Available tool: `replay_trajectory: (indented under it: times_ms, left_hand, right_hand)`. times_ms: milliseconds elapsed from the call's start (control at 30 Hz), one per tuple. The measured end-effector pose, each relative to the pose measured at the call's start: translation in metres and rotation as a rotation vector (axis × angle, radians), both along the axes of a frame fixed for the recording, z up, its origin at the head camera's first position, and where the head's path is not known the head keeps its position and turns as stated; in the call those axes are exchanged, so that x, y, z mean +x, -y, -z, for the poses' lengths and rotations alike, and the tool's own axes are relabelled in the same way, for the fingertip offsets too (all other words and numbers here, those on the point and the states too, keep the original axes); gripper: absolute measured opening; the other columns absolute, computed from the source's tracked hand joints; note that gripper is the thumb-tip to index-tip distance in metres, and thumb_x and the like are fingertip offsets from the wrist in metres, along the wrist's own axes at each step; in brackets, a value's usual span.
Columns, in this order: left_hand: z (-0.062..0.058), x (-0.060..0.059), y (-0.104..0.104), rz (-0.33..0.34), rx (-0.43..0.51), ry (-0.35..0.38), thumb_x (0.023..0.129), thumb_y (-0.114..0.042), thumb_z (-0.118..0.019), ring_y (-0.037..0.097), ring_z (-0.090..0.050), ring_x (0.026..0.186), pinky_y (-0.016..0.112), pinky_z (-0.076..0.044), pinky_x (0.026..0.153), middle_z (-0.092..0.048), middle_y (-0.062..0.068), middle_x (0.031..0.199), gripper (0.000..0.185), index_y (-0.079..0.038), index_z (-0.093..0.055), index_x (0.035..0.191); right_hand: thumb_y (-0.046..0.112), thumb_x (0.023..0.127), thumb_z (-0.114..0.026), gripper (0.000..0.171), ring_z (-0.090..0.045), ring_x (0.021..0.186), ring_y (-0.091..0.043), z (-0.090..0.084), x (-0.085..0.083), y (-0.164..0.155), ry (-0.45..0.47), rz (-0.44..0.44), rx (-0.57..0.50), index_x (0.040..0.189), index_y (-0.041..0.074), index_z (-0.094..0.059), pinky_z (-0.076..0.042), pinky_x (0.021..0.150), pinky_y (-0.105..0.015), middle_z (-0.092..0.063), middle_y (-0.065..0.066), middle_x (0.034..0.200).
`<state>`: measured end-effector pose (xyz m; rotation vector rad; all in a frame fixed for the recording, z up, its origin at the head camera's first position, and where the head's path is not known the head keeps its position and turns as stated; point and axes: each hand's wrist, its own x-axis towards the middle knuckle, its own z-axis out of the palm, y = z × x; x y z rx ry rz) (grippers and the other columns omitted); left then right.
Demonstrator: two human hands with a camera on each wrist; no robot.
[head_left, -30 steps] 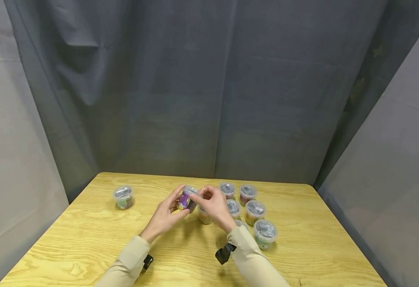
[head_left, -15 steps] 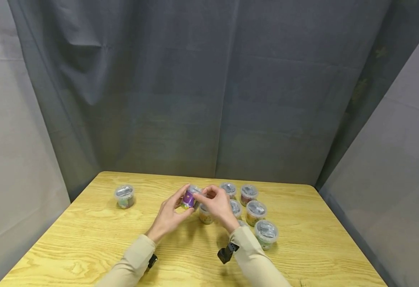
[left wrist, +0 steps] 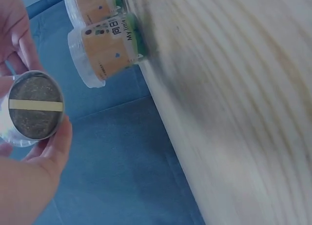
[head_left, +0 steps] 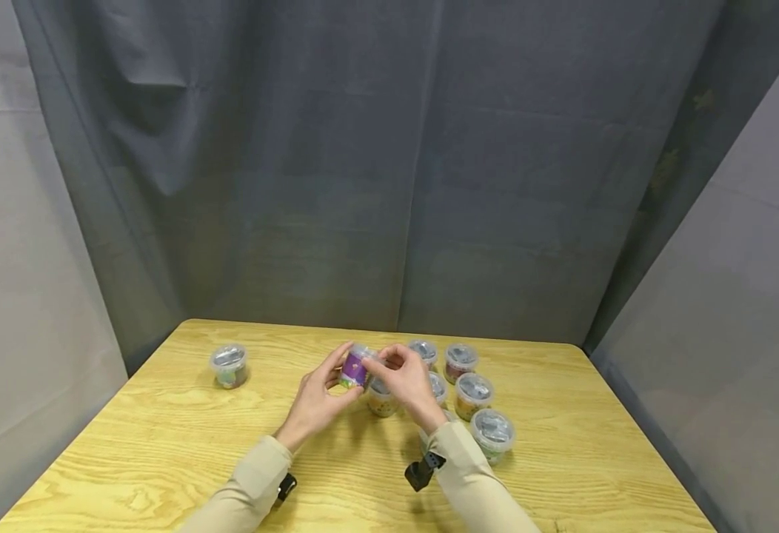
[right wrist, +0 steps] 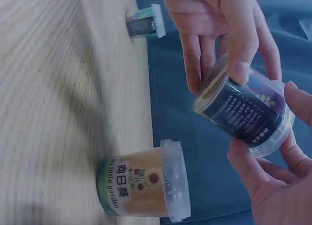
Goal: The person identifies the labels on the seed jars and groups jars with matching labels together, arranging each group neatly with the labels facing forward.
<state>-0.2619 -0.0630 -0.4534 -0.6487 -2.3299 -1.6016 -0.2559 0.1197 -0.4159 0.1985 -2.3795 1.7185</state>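
My left hand (head_left: pixel 316 402) holds a small clear plastic cup with a purple label (head_left: pixel 354 370), tilted above the table, its thumb and fingers on opposite sides. At the lid end, my right hand (head_left: pixel 408 383) pinches the same cup. The left wrist view shows the cup's round base (left wrist: pixel 36 120), with dark contents and a pale strip across it. A dark text panel (right wrist: pixel 246 110) beside the purple print faces the right wrist camera. Lidded cups with an orange label (right wrist: pixel 146 181) stand close under the hands; the right hand partly hides some of them.
Several similar lidded cups stand grouped on the right of the wooden table (head_left: pixel 336 481), among them a green one (head_left: pixel 492 435) in front and a dark red one (head_left: pixel 460 363) behind. A single cup (head_left: pixel 229 366) stands at far left. A grey curtain (head_left: pixel 389 185) hangs behind.
The cup has turned between my hands, so more of its purple label faces the head camera and the dark text panel has gone from that view. Both hands have shifted slightly right.
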Motion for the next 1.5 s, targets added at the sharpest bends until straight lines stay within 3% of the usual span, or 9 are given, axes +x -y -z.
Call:
replay_trajectory:
  times_ms: [133,333,433,633,900,1167,1400,1500]
  left_hand:
    - [0.000,0.001,-0.001,-0.011,0.043,0.054,0.083,-0.015,-0.079,0.028,-0.064,0.114,0.043,-0.051,0.102,-0.064,0.014,0.128,0.080,-0.033,-0.038,0.149]
    - [0.000,0.001,-0.002,-0.007,0.153,0.171,0.083,-0.016,-0.079,0.030,-0.062,0.117,0.044,-0.050,0.103,-0.063,0.018,0.129,0.068,-0.008,-0.049,0.143]
    - [0.000,0.001,-0.003,-0.009,0.181,0.183,0.082,-0.014,-0.080,0.032,-0.062,0.118,0.045,-0.050,0.103,-0.062,0.021,0.130,0.064,0.000,-0.052,0.138]
    - [0.000,0.002,-0.005,-0.027,0.141,0.131,0.081,-0.017,-0.081,0.029,-0.065,0.113,0.043,-0.052,0.100,-0.066,0.016,0.124,0.060,-0.006,-0.057,0.135]
    - [-0.005,0.005,-0.009,-0.019,0.165,0.139,0.086,-0.012,-0.076,0.033,-0.064,0.113,0.048,-0.050,0.101,-0.065,0.020,0.124,0.055,-0.004,-0.055,0.136]
    - [0.002,0.003,-0.012,-0.068,0.063,0.012,0.082,-0.023,-0.081,0.024,-0.067,0.107,0.041,-0.054,0.097,-0.069,0.008,0.117,0.053,-0.013,-0.060,0.129]
    - [-0.001,0.003,-0.016,-0.056,0.077,0.063,0.086,-0.028,-0.077,0.023,-0.066,0.108,0.043,-0.053,0.098,-0.069,0.007,0.117,0.048,-0.019,-0.059,0.130]
    - [-0.001,0.002,-0.018,-0.057,0.075,0.046,0.085,-0.026,-0.078,0.023,-0.066,0.108,0.042,-0.054,0.098,-0.070,0.008,0.117,0.048,-0.017,-0.059,0.129]
  right_hand:
    - [0.033,0.086,-0.076,0.030,-0.062,0.087,-0.012,0.004,0.000,-0.002,0.020,0.001,-0.083,0.092,0.008,-0.062,-0.053,0.071,-0.026,-0.067,-0.005,0.091]
    - [0.032,0.087,-0.075,0.030,-0.063,0.089,-0.011,0.009,-0.001,-0.004,0.031,-0.027,-0.179,0.094,0.006,-0.060,-0.054,0.078,-0.029,-0.068,-0.005,0.094]
    - [0.033,0.087,-0.076,0.031,-0.062,0.090,-0.012,0.008,0.001,-0.004,0.027,-0.022,-0.175,0.093,0.007,-0.060,-0.054,0.077,-0.028,-0.067,-0.004,0.093]
    - [0.037,0.083,-0.079,0.035,-0.059,0.082,-0.013,0.007,0.002,-0.004,0.015,0.014,-0.159,0.088,0.009,-0.060,-0.052,0.071,-0.028,-0.065,-0.003,0.088]
    - [0.033,0.085,-0.077,0.032,-0.062,0.081,-0.014,0.003,0.006,-0.005,0.024,0.018,-0.227,0.089,0.006,-0.059,-0.057,0.080,-0.038,-0.067,-0.005,0.088]
    - [0.036,0.085,-0.077,0.034,-0.056,0.077,-0.013,-0.001,0.004,-0.006,0.042,0.058,-0.142,0.087,0.007,-0.059,-0.049,0.068,-0.026,-0.063,-0.003,0.085]
    - [0.035,0.084,-0.078,0.031,-0.055,0.076,-0.012,-0.002,0.002,-0.012,0.051,0.072,-0.143,0.085,0.009,-0.061,-0.049,0.071,-0.027,-0.064,0.000,0.082]
    - [0.034,0.084,-0.078,0.030,-0.054,0.075,-0.012,-0.003,0.001,-0.014,0.056,0.080,-0.132,0.085,0.010,-0.061,-0.048,0.069,-0.027,-0.063,0.000,0.081]
